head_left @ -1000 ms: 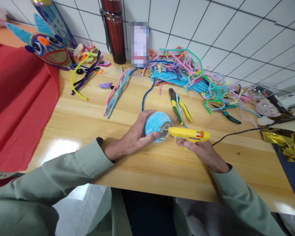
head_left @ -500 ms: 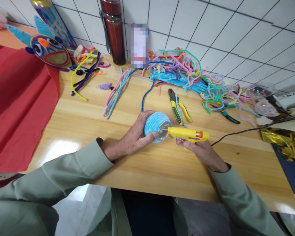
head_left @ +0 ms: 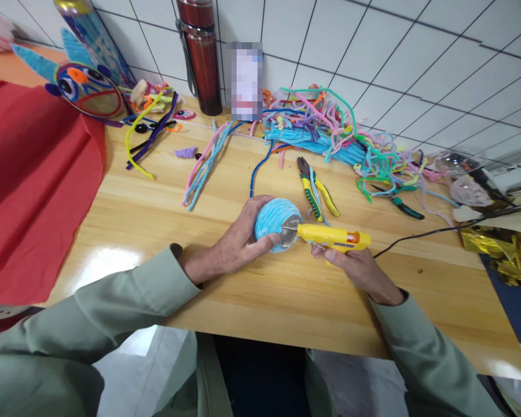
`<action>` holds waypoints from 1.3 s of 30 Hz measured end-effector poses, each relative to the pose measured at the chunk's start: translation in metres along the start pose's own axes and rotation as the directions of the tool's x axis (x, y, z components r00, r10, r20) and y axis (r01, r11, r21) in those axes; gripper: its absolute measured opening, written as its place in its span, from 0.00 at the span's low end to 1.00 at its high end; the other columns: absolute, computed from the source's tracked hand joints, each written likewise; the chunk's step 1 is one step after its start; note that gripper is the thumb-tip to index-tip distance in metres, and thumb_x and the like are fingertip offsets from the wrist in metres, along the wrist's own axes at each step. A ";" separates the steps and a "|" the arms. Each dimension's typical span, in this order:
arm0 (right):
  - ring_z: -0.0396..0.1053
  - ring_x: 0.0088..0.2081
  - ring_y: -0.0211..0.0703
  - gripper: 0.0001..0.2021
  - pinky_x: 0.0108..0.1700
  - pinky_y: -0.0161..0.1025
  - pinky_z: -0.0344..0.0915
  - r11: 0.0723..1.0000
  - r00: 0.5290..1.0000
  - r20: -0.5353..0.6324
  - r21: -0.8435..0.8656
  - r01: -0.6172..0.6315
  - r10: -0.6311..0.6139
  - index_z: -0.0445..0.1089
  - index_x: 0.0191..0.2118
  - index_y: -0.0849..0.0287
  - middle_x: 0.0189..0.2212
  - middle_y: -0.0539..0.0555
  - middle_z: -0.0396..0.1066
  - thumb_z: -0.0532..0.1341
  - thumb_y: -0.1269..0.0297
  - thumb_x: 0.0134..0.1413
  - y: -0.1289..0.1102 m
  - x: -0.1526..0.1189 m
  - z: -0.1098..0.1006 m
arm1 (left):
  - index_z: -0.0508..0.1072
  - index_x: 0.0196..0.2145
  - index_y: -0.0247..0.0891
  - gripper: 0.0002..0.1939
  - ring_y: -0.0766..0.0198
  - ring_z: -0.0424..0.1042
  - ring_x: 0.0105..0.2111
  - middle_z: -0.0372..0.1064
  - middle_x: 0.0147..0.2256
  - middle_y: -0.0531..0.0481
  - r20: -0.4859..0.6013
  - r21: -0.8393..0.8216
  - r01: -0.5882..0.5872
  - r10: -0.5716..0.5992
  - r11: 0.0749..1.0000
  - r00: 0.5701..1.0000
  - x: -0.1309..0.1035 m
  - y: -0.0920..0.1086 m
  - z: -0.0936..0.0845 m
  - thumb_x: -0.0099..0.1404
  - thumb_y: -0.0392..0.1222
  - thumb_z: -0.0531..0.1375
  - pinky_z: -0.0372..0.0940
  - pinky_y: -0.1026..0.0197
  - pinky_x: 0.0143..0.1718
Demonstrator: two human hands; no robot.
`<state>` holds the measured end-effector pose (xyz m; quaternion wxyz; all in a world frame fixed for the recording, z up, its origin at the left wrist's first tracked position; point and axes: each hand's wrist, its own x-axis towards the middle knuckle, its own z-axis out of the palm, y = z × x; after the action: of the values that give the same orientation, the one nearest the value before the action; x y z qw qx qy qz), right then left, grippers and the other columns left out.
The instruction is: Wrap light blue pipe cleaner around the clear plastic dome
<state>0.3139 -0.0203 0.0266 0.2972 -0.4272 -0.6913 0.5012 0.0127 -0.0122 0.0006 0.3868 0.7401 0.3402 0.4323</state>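
Note:
My left hand (head_left: 245, 236) is closed around a ball wrapped in light blue pipe cleaners (head_left: 272, 217), thumb on its near side. A bare greyish patch shows on the ball's right side. In my right hand (head_left: 351, 263) is a yellow hot glue gun (head_left: 325, 236), its metal nozzle at the bare patch; whether the tip touches cannot be made out. One dark blue pipe cleaner (head_left: 255, 172) runs from behind the ball toward the back. Just beyond the glue gun lie pliers with yellow and green handles (head_left: 311, 197), a light blue strand across them.
A heap of coloured pipe cleaners (head_left: 330, 136) lies along the tiled wall. Behind stand a dark red thermos (head_left: 202, 63) and a blurred phone (head_left: 246, 84). Red cloth (head_left: 35, 191) covers the left side. Green-handled cutters (head_left: 406, 207) and a black cord (head_left: 425, 233) are at right.
The glue gun has shifted very slightly to the right with my right hand. My left hand and the ball look almost unmoved.

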 end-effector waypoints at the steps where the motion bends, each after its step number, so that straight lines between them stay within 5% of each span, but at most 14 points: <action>1: 0.79 0.38 0.47 0.22 0.42 0.42 0.78 1.000 1.000 -0.004 0.006 -0.003 0.003 0.81 0.41 0.53 0.37 0.54 0.83 0.67 0.37 0.65 0.000 0.000 0.000 | 0.56 0.69 0.41 0.32 0.43 0.66 0.65 0.61 0.64 0.35 0.002 0.001 0.001 -0.001 1.000 1.000 0.000 0.000 0.000 0.77 0.57 0.60 0.65 0.34 0.68; 39: 0.78 0.37 0.48 0.21 0.42 0.45 0.78 1.000 1.000 0.009 -0.010 -0.005 0.005 0.81 0.40 0.53 0.36 0.54 0.82 0.67 0.38 0.64 -0.003 0.002 0.002 | 0.57 0.68 0.42 0.31 0.44 0.67 0.63 0.62 0.63 0.36 -0.002 0.000 0.004 -0.004 1.000 1.000 0.001 0.001 -0.001 0.76 0.56 0.61 0.66 0.37 0.68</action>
<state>0.3106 -0.0193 0.0287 0.2909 -0.4282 -0.6942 0.5002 0.0126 -0.0119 0.0023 0.3871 0.7390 0.3423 0.4322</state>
